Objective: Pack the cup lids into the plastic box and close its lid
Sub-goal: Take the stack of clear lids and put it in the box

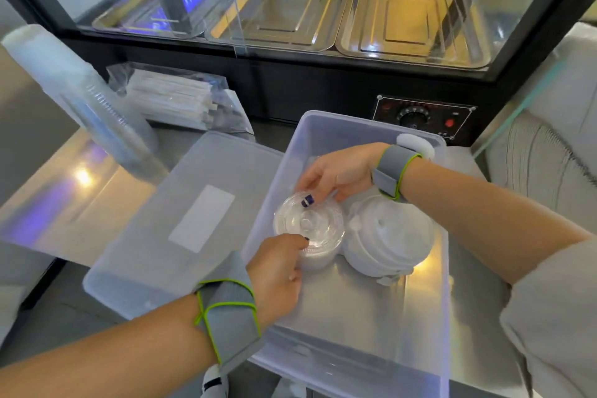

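A translucent plastic box [429, 317] stands open on the steel counter in front of me. Inside it, at the left, stands a stack of clear cup lids [315, 226]. Both hands grip that stack: my left hand [277, 271] holds its near side and my right hand [339, 173] holds its far rim. To the right of the stack, also in the box, lies a bundle of white lids [387, 236] in a clear wrap. The box's flat lid [181, 223] rests on the counter to the left of the box, with a pale label on top.
A long sleeve of clear cups [84, 97] leans at the left. A bag of wrapped straws [181, 103] lies behind the flat lid. A glass warming cabinet with steel trays [410, 19] and a control panel [420, 116] fills the back. A pale sofa [549, 152] is at the right.
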Motion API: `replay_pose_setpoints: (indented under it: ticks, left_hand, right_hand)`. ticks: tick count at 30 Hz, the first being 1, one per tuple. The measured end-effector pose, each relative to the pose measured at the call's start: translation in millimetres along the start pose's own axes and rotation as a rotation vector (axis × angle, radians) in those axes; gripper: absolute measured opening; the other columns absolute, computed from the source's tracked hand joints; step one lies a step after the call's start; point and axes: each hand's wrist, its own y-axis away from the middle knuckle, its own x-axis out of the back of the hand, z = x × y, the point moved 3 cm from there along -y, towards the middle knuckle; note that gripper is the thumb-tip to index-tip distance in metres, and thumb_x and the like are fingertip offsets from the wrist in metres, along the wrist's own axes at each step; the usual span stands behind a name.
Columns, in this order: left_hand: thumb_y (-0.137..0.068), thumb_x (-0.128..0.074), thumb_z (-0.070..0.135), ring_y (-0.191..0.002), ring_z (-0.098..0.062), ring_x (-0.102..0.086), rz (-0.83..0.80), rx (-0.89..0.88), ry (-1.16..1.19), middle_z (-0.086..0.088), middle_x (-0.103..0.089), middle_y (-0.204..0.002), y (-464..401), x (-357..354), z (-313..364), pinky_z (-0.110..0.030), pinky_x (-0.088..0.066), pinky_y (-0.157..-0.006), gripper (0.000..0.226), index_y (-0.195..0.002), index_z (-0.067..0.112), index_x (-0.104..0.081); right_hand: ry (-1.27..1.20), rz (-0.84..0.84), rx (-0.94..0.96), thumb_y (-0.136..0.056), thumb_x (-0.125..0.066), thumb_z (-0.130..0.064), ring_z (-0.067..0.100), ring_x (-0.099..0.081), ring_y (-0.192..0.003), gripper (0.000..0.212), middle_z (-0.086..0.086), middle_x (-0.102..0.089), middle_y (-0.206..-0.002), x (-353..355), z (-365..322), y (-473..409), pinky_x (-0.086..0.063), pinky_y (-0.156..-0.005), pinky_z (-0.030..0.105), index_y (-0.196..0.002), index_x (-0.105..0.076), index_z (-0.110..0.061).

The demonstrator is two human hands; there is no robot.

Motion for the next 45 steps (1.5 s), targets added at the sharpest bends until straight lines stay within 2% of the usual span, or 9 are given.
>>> replay_pose_setpoints:
  ticks: [8, 18, 23, 25, 27, 30, 39, 43, 45]
  left_hand:
    - [-0.087, -0.043, -0.004, -0.051, -0.013, -0.027, 0.055, 0.014, 0.000, -0.003, -0.034, -0.062, -4.4, -3.6, 6.9, -0.017, -0.021, -0.044, 0.027, -0.064, 0.012, -0.044]
    - [-0.088, -0.042, -0.004, -0.064, -0.020, -0.035, 0.048, 0.024, -0.163, -0.012, -0.039, -0.085, -4.7, -3.6, 8.9, -0.026, -0.027, -0.053, 0.015, -0.078, 0.005, -0.049]
    - [-0.090, -0.045, -0.007, -0.057, -0.013, -0.036, -0.063, -0.205, -0.779, 0.002, -0.033, -0.066, -13.5, -1.6, 12.9, -0.005, -0.035, -0.036, 0.025, -0.111, 0.004, -0.050]
    - [-0.090, -0.050, 0.001, -0.078, -0.028, -0.050, -0.048, -0.339, -1.099, -0.002, -0.045, -0.075, -16.8, 1.3, 13.2, -0.004, -0.043, -0.056, 0.028, -0.117, -0.002, -0.055]
    - [-0.089, -0.054, 0.010, -0.108, -0.031, -0.057, -0.047, -0.490, -1.371, -0.009, -0.061, -0.105, -13.6, 1.7, 13.8, -0.021, -0.047, -0.090, 0.032, -0.118, -0.002, -0.059]
    - [-0.088, -0.055, 0.018, -0.111, -0.028, -0.059, -0.035, -0.534, -1.517, -0.012, -0.063, -0.121, -10.1, 2.1, 14.9, -0.025, -0.044, -0.094, 0.032, -0.116, 0.005, -0.064]
    - [-0.089, -0.055, 0.016, -0.104, -0.028, -0.058, -0.062, -0.526, -1.538, -0.008, -0.059, -0.104, -7.2, -0.7, 17.4, -0.020, -0.039, -0.086, 0.032, -0.118, 0.004, -0.062]
    - [-0.088, -0.057, 0.012, -0.123, -0.025, -0.052, -0.057, -0.508, -1.383, -0.007, -0.049, -0.139, -5.9, 3.1, 18.9, -0.018, -0.038, -0.096, 0.047, -0.135, 0.014, -0.048]
    - [-0.088, -0.056, 0.008, -0.126, -0.024, -0.048, -0.079, -0.438, -1.304, -0.009, -0.049, -0.139, -7.6, 6.2, 20.0, -0.013, -0.044, -0.083, 0.046, -0.133, 0.013, -0.049]
  right_hand:
    - [-0.036, -0.001, -0.054, -0.091, -0.050, 0.001, 0.022, -0.052, -0.109, 0.039, 0.010, -0.057, -0.115, -3.7, 6.2, -7.2, -0.040, -0.105, 0.040, -0.130, -0.049, 0.001]
    - [0.065, -0.053, -0.083, -0.090, -0.045, 0.008, 0.024, -0.053, -0.108, 0.043, 0.022, -0.049, -0.139, -4.1, 6.8, -6.3, -0.041, -0.105, 0.046, -0.132, -0.048, -0.001]
    - [0.111, -0.044, -0.091, -0.090, -0.047, 0.007, 0.021, -0.054, -0.106, 0.042, 0.018, -0.051, -0.138, -5.3, 5.8, -7.1, -0.046, -0.096, 0.039, -0.131, -0.049, -0.004]
    - [0.119, -0.029, -0.096, -0.090, -0.048, 0.006, 0.020, -0.054, -0.106, 0.043, 0.017, -0.051, -0.138, -5.1, 6.3, -7.1, -0.046, -0.094, 0.036, -0.131, -0.049, -0.005]
    - [0.114, -0.020, -0.095, -0.090, -0.049, 0.007, 0.021, -0.054, -0.108, 0.043, 0.017, -0.051, -0.138, -5.4, 7.2, -7.8, -0.046, -0.098, 0.039, -0.131, -0.049, -0.004]
    - [0.132, -0.011, -0.094, -0.089, -0.050, 0.006, 0.021, -0.054, -0.108, 0.043, 0.018, -0.051, -0.138, -7.0, 6.3, -8.1, -0.044, -0.102, 0.042, -0.131, -0.049, -0.003]
    - [0.176, 0.033, -0.085, -0.088, -0.051, 0.005, 0.024, -0.054, -0.111, 0.044, 0.016, -0.052, -0.137, -8.2, 2.7, -2.3, -0.044, -0.103, 0.041, -0.131, -0.049, -0.005]
    - [0.161, 0.045, -0.060, -0.088, -0.051, 0.007, 0.029, -0.053, -0.120, 0.046, 0.016, -0.052, -0.137, -9.6, 1.9, 2.5, -0.042, -0.105, 0.039, -0.132, -0.048, -0.005]
    - [0.153, 0.050, -0.052, -0.087, -0.050, 0.007, 0.024, -0.054, -0.111, 0.045, 0.017, -0.053, -0.136, -10.6, 1.6, 6.0, -0.044, -0.101, 0.035, -0.131, -0.049, -0.004]
